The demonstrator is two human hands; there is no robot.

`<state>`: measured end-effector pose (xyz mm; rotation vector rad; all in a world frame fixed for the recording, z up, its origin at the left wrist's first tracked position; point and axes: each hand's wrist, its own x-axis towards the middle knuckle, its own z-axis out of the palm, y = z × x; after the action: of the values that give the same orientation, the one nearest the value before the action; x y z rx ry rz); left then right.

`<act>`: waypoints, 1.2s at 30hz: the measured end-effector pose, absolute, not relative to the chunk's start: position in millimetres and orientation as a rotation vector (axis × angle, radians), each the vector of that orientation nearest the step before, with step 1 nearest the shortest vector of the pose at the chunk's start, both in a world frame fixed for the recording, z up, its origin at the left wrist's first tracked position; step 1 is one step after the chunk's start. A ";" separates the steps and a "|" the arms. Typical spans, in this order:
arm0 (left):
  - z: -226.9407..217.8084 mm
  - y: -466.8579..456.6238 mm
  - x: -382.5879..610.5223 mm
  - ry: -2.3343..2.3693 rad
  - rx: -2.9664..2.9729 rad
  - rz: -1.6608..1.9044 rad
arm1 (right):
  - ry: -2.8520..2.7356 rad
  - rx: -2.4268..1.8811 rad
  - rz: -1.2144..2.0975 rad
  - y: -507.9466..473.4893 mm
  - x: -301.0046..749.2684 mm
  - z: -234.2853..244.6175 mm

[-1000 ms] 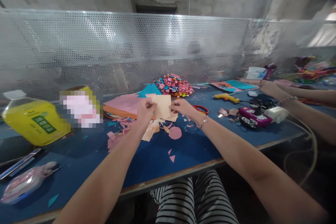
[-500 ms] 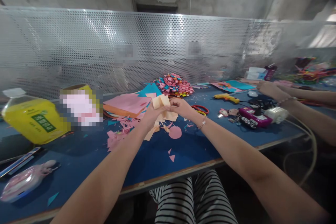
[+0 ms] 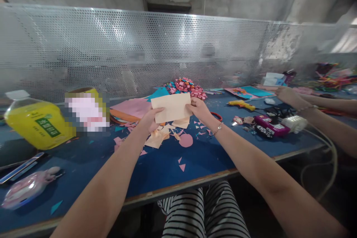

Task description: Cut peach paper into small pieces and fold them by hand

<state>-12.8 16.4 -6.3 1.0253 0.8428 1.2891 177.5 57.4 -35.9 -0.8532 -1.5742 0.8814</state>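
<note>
"What have you got hold of?"

"A cream sheet (image 3: 173, 108) of paper. My left hand (image 3: 150, 119) has its thumb laid over the near face at one end, with most of its fingers out of sight; my right hand (image 3: 199, 108) pinches the opposite edge between thumb and bent fingers. Both look closed down to the paper."

"Where is it, exactly?"

"Upright, facing me, above the blue worktop (image 3: 206, 167), in front of the heap of small coloured pieces (image 3: 184, 86). Cream scraps (image 3: 157, 139) lie just below; I can't tell whether the lower edge brushes them."

"What could spoil it?"

"Too hard a pull outward, and it might tear or slide from under my left thumb. Pressing inward could buckle it and leave a crease I don't want."

"And the clutter?"

"If I let go here, it could get mixed up with scraps of the same colour. A low forearm could drag the pink disc (image 3: 185, 140) along. There's a red loop (image 3: 216, 116) just behind my right wrist that I might knock, and a careless swing rightward could reach the yellow glue gun (image 3: 241, 105)."
</note>
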 end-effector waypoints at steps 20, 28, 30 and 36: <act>-20.8 21.9 -2.9 1.170 1.436 1.491 | -1.496 -0.807 1.193 38.5 168.3 -24.3; -16.0 21.2 -4.2 1.180 1.652 1.372 | -1.791 -0.870 0.810 52.7 177.3 -30.1; -16.1 22.1 -4.1 1.137 1.584 1.472 | -1.738 -0.916 0.908 52.0 177.0 -30.6; -18.5 19.7 -1.8 0.988 1.261 1.408 | -1.359 -0.870 1.246 44.5 173.2 -26.5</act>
<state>-1.8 19.7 -18.5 1.2612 0.9882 1.4079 173.2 44.5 -26.5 -0.8697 -1.3588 1.2461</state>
